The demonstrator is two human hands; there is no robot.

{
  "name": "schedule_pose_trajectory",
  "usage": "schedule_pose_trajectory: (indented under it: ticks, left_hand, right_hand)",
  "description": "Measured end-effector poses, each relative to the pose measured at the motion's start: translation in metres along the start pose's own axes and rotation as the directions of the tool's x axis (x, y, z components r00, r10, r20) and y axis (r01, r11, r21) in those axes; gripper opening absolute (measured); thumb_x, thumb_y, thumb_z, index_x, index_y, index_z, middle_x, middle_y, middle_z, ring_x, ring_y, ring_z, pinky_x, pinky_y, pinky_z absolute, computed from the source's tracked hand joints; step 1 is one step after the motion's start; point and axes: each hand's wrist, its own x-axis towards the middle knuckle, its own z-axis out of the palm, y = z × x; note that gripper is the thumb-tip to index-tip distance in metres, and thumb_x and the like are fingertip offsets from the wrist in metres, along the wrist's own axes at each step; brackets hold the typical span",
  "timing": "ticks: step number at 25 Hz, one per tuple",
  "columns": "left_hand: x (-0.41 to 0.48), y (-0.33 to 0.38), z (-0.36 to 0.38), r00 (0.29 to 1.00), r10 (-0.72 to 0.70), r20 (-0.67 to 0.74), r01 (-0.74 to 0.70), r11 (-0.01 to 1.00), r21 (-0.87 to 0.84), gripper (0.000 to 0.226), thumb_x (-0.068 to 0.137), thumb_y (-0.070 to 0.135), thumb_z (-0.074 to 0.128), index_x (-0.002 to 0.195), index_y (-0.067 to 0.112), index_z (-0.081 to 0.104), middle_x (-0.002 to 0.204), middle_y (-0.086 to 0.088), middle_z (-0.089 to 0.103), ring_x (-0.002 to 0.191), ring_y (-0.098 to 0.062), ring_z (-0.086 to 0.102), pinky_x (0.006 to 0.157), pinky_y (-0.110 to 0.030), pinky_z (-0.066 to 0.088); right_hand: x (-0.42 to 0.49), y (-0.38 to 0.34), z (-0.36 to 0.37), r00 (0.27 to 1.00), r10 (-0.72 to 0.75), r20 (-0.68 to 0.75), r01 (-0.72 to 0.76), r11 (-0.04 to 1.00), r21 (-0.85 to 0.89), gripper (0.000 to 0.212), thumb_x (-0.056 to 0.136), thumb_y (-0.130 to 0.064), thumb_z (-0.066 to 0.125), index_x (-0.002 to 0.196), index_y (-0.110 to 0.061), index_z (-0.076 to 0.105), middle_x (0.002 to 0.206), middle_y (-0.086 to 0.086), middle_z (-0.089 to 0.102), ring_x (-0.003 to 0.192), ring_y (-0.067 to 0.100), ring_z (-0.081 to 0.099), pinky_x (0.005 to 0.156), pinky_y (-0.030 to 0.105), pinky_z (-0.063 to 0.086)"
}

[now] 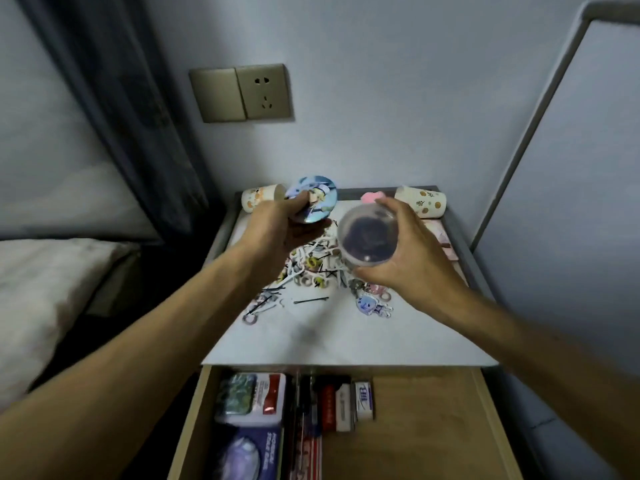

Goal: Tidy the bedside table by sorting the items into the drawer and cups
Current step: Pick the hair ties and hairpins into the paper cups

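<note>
My left hand holds a round cartoon badge above the back left of the bedside table. My right hand grips a clear plastic cup tipped toward me, with something dark inside. Under both hands lies a pile of hairpins, cotton swabs and small rings. A cartoon keychain charm lies to the right of the pile. Two patterned paper cups lie on their sides at the back, one left and one right. The wooden drawer below stands open.
The drawer's left half holds boxes and packets and small cartons. A pink item sits at the table's back edge. Pink things lie along the right rim. A bed stands at left, a wall socket above.
</note>
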Motion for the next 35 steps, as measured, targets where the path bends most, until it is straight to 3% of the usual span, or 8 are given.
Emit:
schedule_pose_trajectory:
  ticks: [4, 8, 11, 15, 19, 23, 30, 35]
  left_hand:
    - [-0.104, -0.016, -0.032, 0.985, -0.146, 0.094, 0.163, 0.965, -0.208, 0.030, 0.101, 0.021, 0.043, 0.114, 0.004, 0.063, 0.108, -0.016, 0.070, 0.102, -0.033, 0.063, 0.101, -0.050, 0.044]
    - [-0.165, -0.048, -0.060, 0.977, -0.212, 0.004, 0.205, 0.942, -0.267, 0.030, 0.100, 0.019, 0.043, 0.112, 0.002, 0.064, 0.112, -0.018, 0.069, 0.099, -0.033, 0.061, 0.097, -0.051, 0.046]
    - [-0.185, -0.065, -0.088, 0.965, -0.260, -0.040, 0.233, 0.917, -0.325, 0.035, 0.100, 0.019, 0.043, 0.120, -0.003, 0.061, 0.116, -0.020, 0.069, 0.107, -0.037, 0.061, 0.095, -0.050, 0.047]
    - [-0.189, -0.072, -0.121, 0.941, -0.337, -0.042, 0.312, 0.906, -0.285, 0.040, 0.098, 0.020, 0.045, 0.125, -0.007, 0.057, 0.123, -0.026, 0.064, 0.123, -0.044, 0.054, 0.110, -0.059, 0.034]
    - [-0.189, -0.081, -0.139, 0.913, -0.395, -0.096, 0.371, 0.906, -0.203, 0.032, 0.099, 0.015, 0.047, 0.118, -0.007, 0.060, 0.116, -0.025, 0.067, 0.106, -0.038, 0.061, 0.102, -0.055, 0.044]
    - [-0.183, -0.086, -0.161, 0.887, -0.408, -0.214, 0.343, 0.895, -0.285, 0.031, 0.097, 0.010, 0.052, 0.122, -0.007, 0.057, 0.119, -0.024, 0.065, 0.108, -0.036, 0.063, 0.081, -0.041, 0.055]
    - [-0.181, -0.087, -0.187, 0.861, -0.339, -0.380, 0.280, 0.938, -0.204, 0.026, 0.093, 0.007, 0.060, 0.115, -0.005, 0.060, 0.109, -0.022, 0.070, 0.096, -0.029, 0.069, 0.083, -0.039, 0.057]
    - [-0.182, -0.088, -0.188, 0.862, -0.257, -0.436, 0.318, 0.946, 0.070, 0.025, 0.091, 0.008, 0.065, 0.115, 0.000, 0.061, 0.105, -0.019, 0.070, 0.094, -0.028, 0.070, 0.077, -0.036, 0.059]
  right_hand:
    - [-0.066, -0.037, 0.024, 0.996, 0.026, 0.085, -0.035, 0.994, 0.107, 0.103, 0.059, -0.034, 0.092, 0.140, -0.041, 0.029, 0.131, -0.013, 0.052, 0.118, 0.010, 0.053, 0.098, 0.032, 0.049]
    - [-0.117, -0.065, 0.063, 0.980, 0.059, 0.188, -0.091, 0.981, 0.170, 0.105, 0.058, -0.049, 0.085, 0.143, -0.036, 0.025, 0.134, -0.012, 0.052, 0.121, 0.009, 0.052, 0.097, 0.033, 0.050]
    - [-0.139, -0.073, 0.093, 0.947, 0.062, 0.315, -0.154, 0.949, 0.276, 0.084, 0.068, -0.053, 0.075, 0.139, -0.032, 0.034, 0.134, -0.009, 0.049, 0.124, 0.008, 0.048, 0.099, 0.029, 0.045]
    - [-0.143, -0.076, 0.111, 0.852, 0.241, 0.464, -0.431, 0.826, 0.363, 0.037, 0.093, -0.027, 0.059, 0.129, -0.029, 0.049, 0.121, -0.009, 0.061, 0.109, 0.004, 0.057, 0.091, 0.021, 0.047]
    - [-0.149, -0.066, 0.132, 0.728, 0.404, 0.554, -0.637, 0.699, 0.327, 0.029, 0.086, -0.029, 0.065, 0.114, -0.029, 0.063, 0.111, -0.005, 0.069, 0.102, 0.012, 0.062, 0.082, 0.034, 0.055]
    - [-0.157, -0.046, 0.164, 0.633, 0.470, 0.615, -0.759, 0.534, 0.373, 0.059, 0.072, -0.037, 0.079, 0.124, -0.021, 0.058, 0.122, 0.002, 0.064, 0.109, 0.019, 0.061, 0.089, 0.041, 0.056]
    - [-0.170, -0.031, 0.207, 0.686, 0.412, 0.599, -0.683, 0.649, 0.335, 0.034, 0.079, -0.023, 0.077, 0.109, -0.021, 0.063, 0.104, -0.003, 0.068, 0.097, 0.015, 0.064, 0.079, 0.027, 0.051]
    - [-0.175, -0.031, 0.217, 0.672, 0.381, 0.636, -0.671, 0.677, 0.303, 0.036, 0.084, -0.022, 0.074, 0.118, -0.018, 0.063, 0.104, -0.003, 0.071, 0.089, 0.004, 0.067, 0.064, 0.013, 0.050]
